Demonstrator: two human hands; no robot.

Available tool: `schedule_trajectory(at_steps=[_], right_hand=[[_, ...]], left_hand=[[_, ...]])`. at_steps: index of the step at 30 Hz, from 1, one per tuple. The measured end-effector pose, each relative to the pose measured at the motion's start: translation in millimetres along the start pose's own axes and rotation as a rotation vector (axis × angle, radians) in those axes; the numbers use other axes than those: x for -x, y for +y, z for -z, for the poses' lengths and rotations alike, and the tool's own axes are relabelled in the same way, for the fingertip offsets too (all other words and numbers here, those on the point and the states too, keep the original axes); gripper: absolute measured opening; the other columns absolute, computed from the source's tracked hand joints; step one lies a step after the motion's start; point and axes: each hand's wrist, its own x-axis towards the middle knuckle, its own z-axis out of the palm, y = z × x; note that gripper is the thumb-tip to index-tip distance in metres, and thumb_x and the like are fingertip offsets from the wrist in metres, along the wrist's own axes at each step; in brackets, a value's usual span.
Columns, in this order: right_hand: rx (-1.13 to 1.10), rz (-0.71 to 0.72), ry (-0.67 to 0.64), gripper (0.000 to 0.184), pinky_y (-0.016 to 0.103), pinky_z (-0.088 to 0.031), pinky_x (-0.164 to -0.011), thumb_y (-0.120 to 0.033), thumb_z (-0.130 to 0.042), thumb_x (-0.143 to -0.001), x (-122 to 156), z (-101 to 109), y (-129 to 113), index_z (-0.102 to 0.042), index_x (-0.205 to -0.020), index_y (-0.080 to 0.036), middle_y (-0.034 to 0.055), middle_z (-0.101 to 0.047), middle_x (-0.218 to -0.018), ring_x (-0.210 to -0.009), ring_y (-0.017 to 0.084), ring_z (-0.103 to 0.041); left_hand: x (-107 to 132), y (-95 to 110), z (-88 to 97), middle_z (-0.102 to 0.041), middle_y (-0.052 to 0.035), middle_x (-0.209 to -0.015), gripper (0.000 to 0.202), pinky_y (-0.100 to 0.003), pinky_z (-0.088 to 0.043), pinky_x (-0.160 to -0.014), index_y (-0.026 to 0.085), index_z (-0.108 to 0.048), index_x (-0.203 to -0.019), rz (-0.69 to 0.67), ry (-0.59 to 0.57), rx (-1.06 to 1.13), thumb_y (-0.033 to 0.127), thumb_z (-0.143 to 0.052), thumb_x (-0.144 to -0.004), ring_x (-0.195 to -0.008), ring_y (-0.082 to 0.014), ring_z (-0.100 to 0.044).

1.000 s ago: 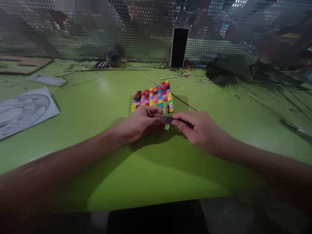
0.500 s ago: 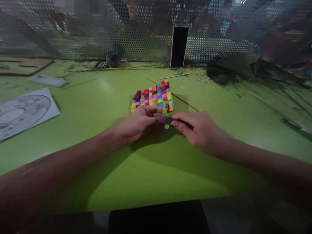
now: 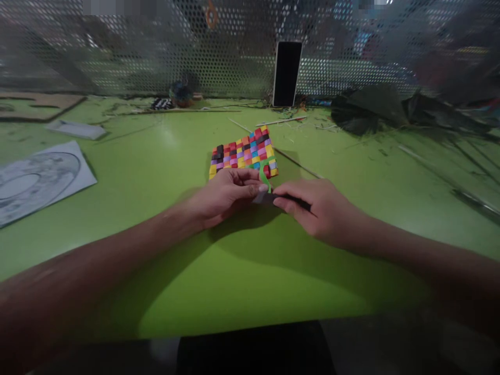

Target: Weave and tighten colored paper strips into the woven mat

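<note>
"Where is the woven mat (image 3: 244,152)?"

"Mid-table, just beyond the left hand (image 3: 228,197), whose fingers cover part of its near edge. The multicoloured checks on the far side show plainly."

"And that hand's state?"

"Narrow, thumb against bent fingers, holding the mat. What lies directly beneath the thumb is hidden."

"The right hand (image 3: 326,211)?"

"Closed round a dark-handled tool (image 3: 297,200), covering much of the handle. The flat grey tip is blurred at the left thumb; whether they touch cannot be told."

"The green strip (image 3: 263,174)?"

"It curls from the mat's right part toward the tool, where its near end is lost."

"What is cut off?"

"Both forearms, plus the printed sheet (image 3: 42,177) and cardboard piece (image 3: 60,101) at left. The dark leaves (image 3: 373,109) at far right blend together, and everything behind the perforated screen (image 3: 234,57) is a blur."

"Room to move?"

"Green tabletop (image 3: 250,284) runs from the wrists to the near edge, partly shadowed. A thin stick (image 3: 300,162) slants just right of the mat; the upright phone (image 3: 287,73) stands farther off, by the screen."
</note>
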Motion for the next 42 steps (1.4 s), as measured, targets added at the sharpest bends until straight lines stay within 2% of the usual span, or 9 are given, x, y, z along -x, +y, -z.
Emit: schedule_trajectory(at_steps=[4, 6, 9, 13, 18, 25, 32, 42], right_hand=[[-0.053, 0.065, -0.056, 0.014, 0.028, -0.036, -0.061, -0.022, -0.056, -0.095, -1, 18, 1, -0.067, -0.087, -0.017, 0.0027, -0.067, -0.074, -0.062, 0.013, -0.052], [-0.085, 0.012, -0.021, 0.014, 0.028, -0.034, -0.057, -0.024, -0.057, -0.094, -3, 28, 4, -0.065, -0.084, -0.018, -0.0002, -0.061, -0.066, -0.056, 0.012, -0.047], [-0.133, -0.077, 0.021, 0.017, 0.028, -0.032, -0.055, -0.031, -0.06, -0.094, -6, 34, 6, -0.062, -0.083, -0.02, -0.0012, -0.056, -0.065, -0.057, 0.012, -0.045], [-0.145, -0.065, 0.008, 0.015, 0.027, -0.032, -0.056, -0.032, -0.07, -0.088, -5, 27, 3, -0.063, -0.091, -0.018, -0.0015, -0.055, -0.069, -0.059, 0.011, -0.043], [-0.108, -0.036, -0.002, 0.009, 0.027, -0.032, -0.059, -0.025, -0.065, -0.091, -3, 15, 3, -0.067, -0.092, -0.017, -0.002, -0.055, -0.066, -0.059, 0.011, -0.043], [-0.085, 0.0, 0.057, 0.007, 0.027, -0.038, -0.062, -0.019, -0.063, -0.089, -3, 7, 6, -0.069, -0.088, -0.016, 0.0019, -0.066, -0.072, -0.062, 0.012, -0.051], [-0.174, -0.051, 0.038, 0.005, 0.027, -0.042, -0.063, -0.017, -0.064, -0.086, -2, 10, 3, -0.069, -0.084, -0.017, 0.0028, -0.07, -0.076, -0.065, 0.013, -0.058], [-0.279, -0.168, -0.007, 0.009, 0.028, -0.045, -0.064, -0.026, -0.065, -0.087, -4, 21, 3, -0.069, -0.083, -0.018, 0.0018, -0.066, -0.075, -0.067, 0.014, -0.059]], left_hand=[[0, 0, 1.0, -0.072, -0.0025, -0.075, 0.021, -0.021, -0.059, -0.067, 0.012, -0.067, -0.077, -0.008, -0.034, -0.004, 0.013, -0.087, -0.072, -0.064, -0.0098, -0.068], [-1, 0, 1.3, -0.071, -0.0016, -0.073, 0.021, -0.02, -0.059, -0.068, 0.012, -0.067, -0.077, -0.007, -0.041, -0.002, 0.013, -0.087, -0.072, -0.064, -0.0094, -0.068], [-2, -1, 1.8, -0.071, -0.0012, -0.072, 0.021, -0.019, -0.058, -0.067, 0.012, -0.068, -0.08, -0.004, -0.047, 0.009, 0.013, -0.088, -0.072, -0.063, -0.009, -0.068], [-4, -2, 2.2, -0.072, -0.0013, -0.073, 0.021, -0.02, -0.059, -0.069, 0.012, -0.069, -0.081, -0.01, -0.057, 0.053, 0.011, -0.087, -0.071, -0.065, -0.0097, -0.068], [-4, -1, 0.4, -0.073, -0.0012, -0.074, 0.022, -0.021, -0.059, -0.072, 0.012, -0.069, -0.083, -0.009, -0.072, 0.089, 0.006, -0.086, -0.071, -0.067, -0.0102, -0.07], [-4, -1, 0.0, -0.073, -0.0008, -0.074, 0.021, -0.022, -0.059, -0.073, 0.012, -0.068, -0.082, -0.006, -0.065, 0.07, 0.006, -0.085, -0.072, -0.069, -0.0105, -0.07], [-5, 0, 0.3, -0.072, 0.0, -0.073, 0.019, -0.021, -0.059, -0.073, 0.013, -0.069, -0.082, -0.024, -0.101, 0.006, 0.009, -0.085, -0.072, -0.069, -0.0094, -0.069], [-3, 1, 2.6, -0.071, -0.0007, -0.074, 0.021, -0.022, -0.058, -0.072, 0.013, -0.068, -0.082, -0.007, -0.122, -0.035, 0.013, -0.086, -0.072, -0.068, -0.0096, -0.067]])
